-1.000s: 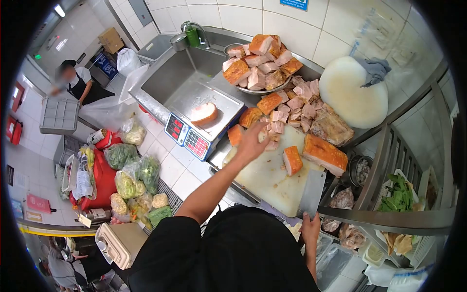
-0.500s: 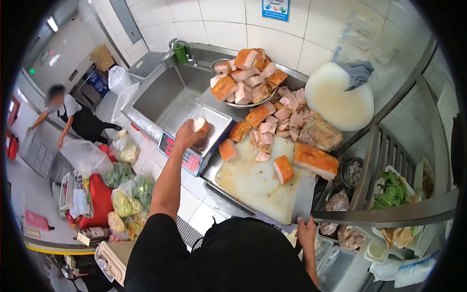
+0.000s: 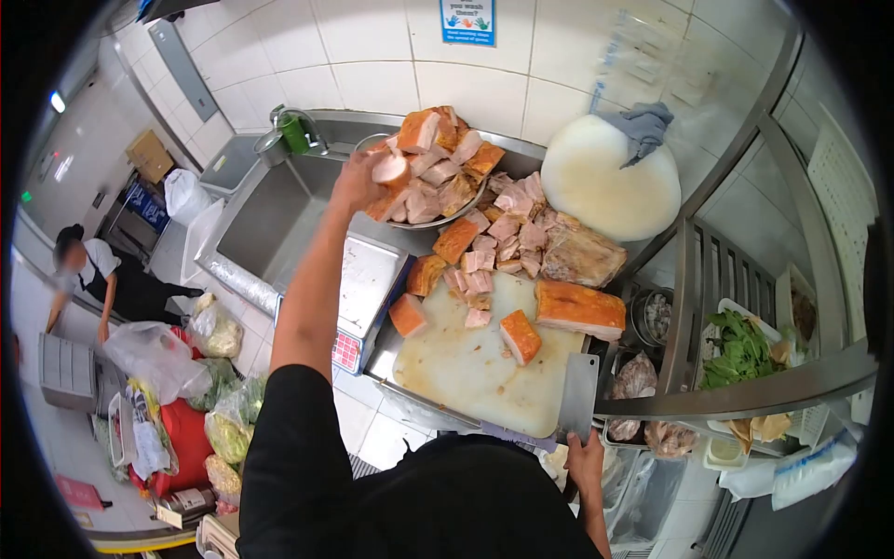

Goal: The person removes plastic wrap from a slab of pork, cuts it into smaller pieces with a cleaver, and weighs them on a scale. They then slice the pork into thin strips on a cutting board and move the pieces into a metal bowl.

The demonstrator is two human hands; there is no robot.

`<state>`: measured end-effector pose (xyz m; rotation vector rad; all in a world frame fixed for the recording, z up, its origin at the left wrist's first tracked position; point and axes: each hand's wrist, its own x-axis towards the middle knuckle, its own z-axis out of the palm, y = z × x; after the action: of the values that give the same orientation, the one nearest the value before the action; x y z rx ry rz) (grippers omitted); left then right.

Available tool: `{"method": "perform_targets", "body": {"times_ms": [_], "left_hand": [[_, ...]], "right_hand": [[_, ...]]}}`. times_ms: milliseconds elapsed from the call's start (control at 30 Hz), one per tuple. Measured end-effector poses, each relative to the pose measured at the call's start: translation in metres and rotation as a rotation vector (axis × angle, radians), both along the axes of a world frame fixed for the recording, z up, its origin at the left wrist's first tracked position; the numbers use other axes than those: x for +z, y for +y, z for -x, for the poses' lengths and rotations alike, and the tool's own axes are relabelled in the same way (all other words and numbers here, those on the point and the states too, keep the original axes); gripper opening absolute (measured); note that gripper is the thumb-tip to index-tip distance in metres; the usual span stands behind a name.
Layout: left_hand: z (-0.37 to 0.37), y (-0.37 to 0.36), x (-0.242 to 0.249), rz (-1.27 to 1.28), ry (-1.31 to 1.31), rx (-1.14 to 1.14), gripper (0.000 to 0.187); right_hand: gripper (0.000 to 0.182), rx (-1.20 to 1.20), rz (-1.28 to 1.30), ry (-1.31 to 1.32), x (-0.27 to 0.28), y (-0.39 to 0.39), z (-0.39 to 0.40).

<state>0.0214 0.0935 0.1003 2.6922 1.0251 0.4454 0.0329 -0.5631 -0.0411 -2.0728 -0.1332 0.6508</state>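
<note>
My left hand (image 3: 358,182) is closed on a piece of roast pork (image 3: 391,169) at the left side of a heaped bowl of pork chunks (image 3: 447,154). Below that arm lies the digital scale (image 3: 368,284), its plate bare. In my right hand (image 3: 586,458) is the handle of a cleaver (image 3: 579,387), whose blade rests flat at the right edge of the cutting board (image 3: 447,359). A small chunk (image 3: 520,337) and a long slab of pork (image 3: 580,310) lie on the board, with cut pieces (image 3: 503,238) piled behind.
A steel sink (image 3: 270,219) is at the left, with a green bottle (image 3: 294,133) by the tap. A round white board (image 3: 610,186) leans on the wall. Metal shelving (image 3: 736,405) holds greens at the right. Another person (image 3: 116,275) stands at far left near bagged vegetables (image 3: 228,433).
My left hand has moved up from the scale to the bowl, carrying the pork piece. My right hand still holds the cleaver. The view has shifted, and the other person's head is lower.
</note>
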Motion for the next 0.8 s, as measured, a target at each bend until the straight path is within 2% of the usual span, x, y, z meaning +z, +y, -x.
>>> {"method": "perform_targets", "body": {"times_ms": [67, 100, 167, 300, 533, 600, 633, 700, 733, 767, 800], "left_hand": [[-0.019, 0.025, -0.015, -0.403, -0.088, -0.138, 0.08], [-0.026, 0.036, -0.024, -0.396, -0.088, -0.147, 0.08], [-0.035, 0.053, -0.035, -0.065, -0.15, -0.18, 0.081], [-0.033, 0.053, -0.047, -0.007, -0.197, -0.16, 0.088], [-0.02, 0.053, -0.047, -0.038, -0.289, -0.151, 0.085], [-0.024, 0.049, -0.044, -0.269, -0.401, -0.207, 0.076], [-0.026, 0.01, -0.027, -0.286, -0.513, -0.165, 0.064], [-0.036, -0.052, -0.034, -0.116, -0.542, -0.414, 0.058], [-0.03, -0.119, -0.032, 0.011, -0.308, -0.39, 0.06], [-0.036, -0.147, -0.072, 0.118, -0.222, -0.608, 0.067], [-0.029, -0.21, -0.045, 0.318, 0.038, -0.656, 0.074]], "right_hand": [[0.039, -0.02, 0.016, 0.017, 0.0, -0.003, 0.007], [0.038, -0.042, 0.027, 0.013, -0.003, -0.004, 0.009], [0.038, -0.074, 0.039, 0.012, -0.004, -0.004, 0.014], [0.035, -0.091, 0.025, 0.024, 0.0, 0.001, 0.017], [0.033, -0.034, 0.025, 0.019, 0.001, 0.007, 0.008], [0.033, -0.036, 0.034, -0.005, -0.005, 0.006, 0.005], [0.033, -0.027, 0.031, -0.037, -0.009, 0.003, 0.004], [0.034, -0.043, 0.031, -0.005, -0.011, 0.004, 0.002], [0.033, -0.059, -0.024, 0.027, -0.01, 0.006, 0.001], [0.033, -0.064, -0.016, 0.031, -0.011, 0.009, 0.001], [0.032, -0.057, -0.021, 0.049, -0.011, 0.01, 0.001]]}}
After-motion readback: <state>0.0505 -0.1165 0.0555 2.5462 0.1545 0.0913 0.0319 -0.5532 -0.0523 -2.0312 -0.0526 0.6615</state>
